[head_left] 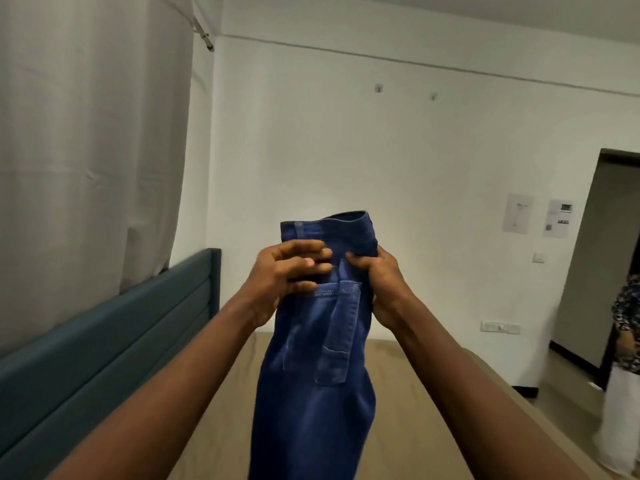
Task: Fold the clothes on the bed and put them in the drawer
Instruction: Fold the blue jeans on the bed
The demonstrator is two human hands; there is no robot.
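A pair of blue jeans (318, 375) hangs upright in front of me above the bed (221, 427), waistband up and back pocket facing me. My left hand (287, 271) grips the left side of the jeans just below the waistband, fingers curled over the fabric. On the other side, my right hand (377, 282) grips the right edge at the same height. The legs drop out of view at the bottom of the frame. No drawer is in view.
The bed has a tan sheet and a dark blue headboard (104, 341) along the left, under a pale curtain (86, 150). A white wall stands ahead. At the right edge a person (627, 327) stands by a doorway (602, 254).
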